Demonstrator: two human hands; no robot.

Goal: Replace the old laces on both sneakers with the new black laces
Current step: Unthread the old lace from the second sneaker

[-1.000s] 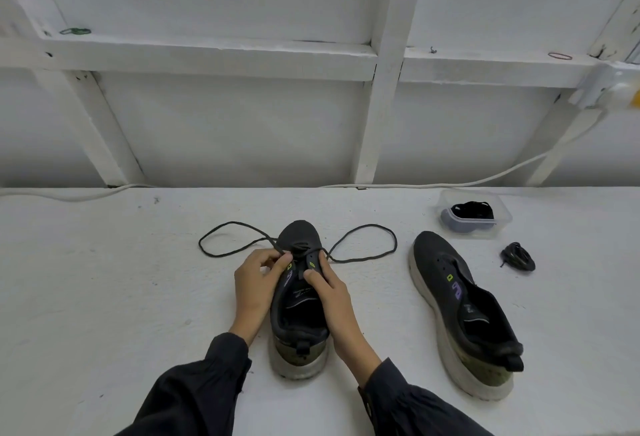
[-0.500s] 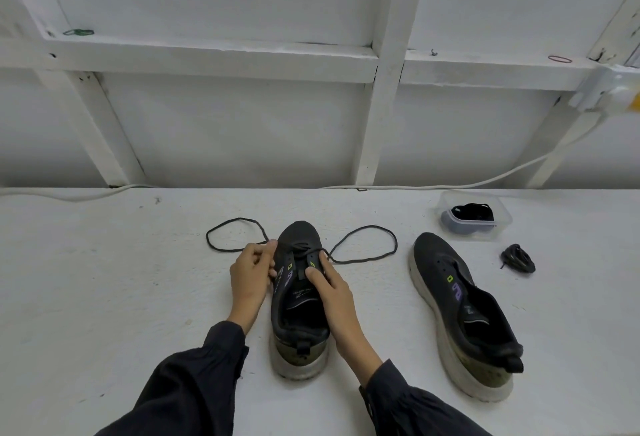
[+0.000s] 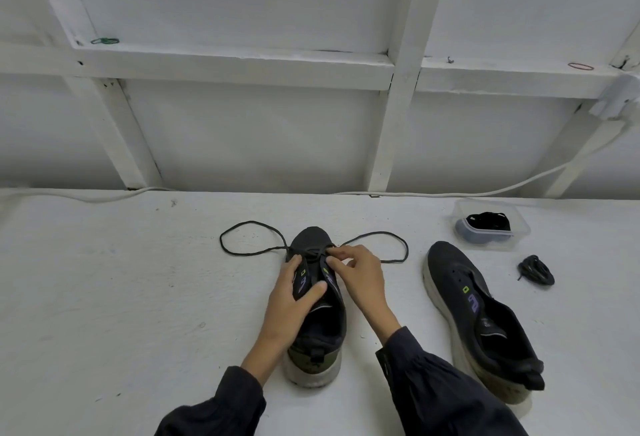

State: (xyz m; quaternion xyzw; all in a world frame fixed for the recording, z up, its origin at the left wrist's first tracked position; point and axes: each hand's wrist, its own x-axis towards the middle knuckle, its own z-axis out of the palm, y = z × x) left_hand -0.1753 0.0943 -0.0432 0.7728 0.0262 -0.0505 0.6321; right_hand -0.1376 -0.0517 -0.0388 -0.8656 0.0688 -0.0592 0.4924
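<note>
A dark sneaker (image 3: 313, 333) stands toe-away at the centre of the table. A black lace (image 3: 242, 225) runs through its front eyelets, with one loop lying on each side of the toe. My left hand (image 3: 289, 304) grips the shoe's left eyelet flap, with the thumb inside by the tongue. At the right front eyelets my right hand (image 3: 362, 274) pinches the lace. The second sneaker (image 3: 479, 314) lies to the right without a lace. A coiled black lace (image 3: 536, 270) rests on the table beyond it.
A clear plastic container (image 3: 519, 227) holding another black lace stands at the back right. A white cable (image 3: 450, 192) runs along the wall's foot. The white table (image 3: 121, 297) stretches bare to the left.
My left hand has left the lace at the shoe's left side and taken hold of the left flap. My right hand has shifted forward to the lace at the right eyelets.
</note>
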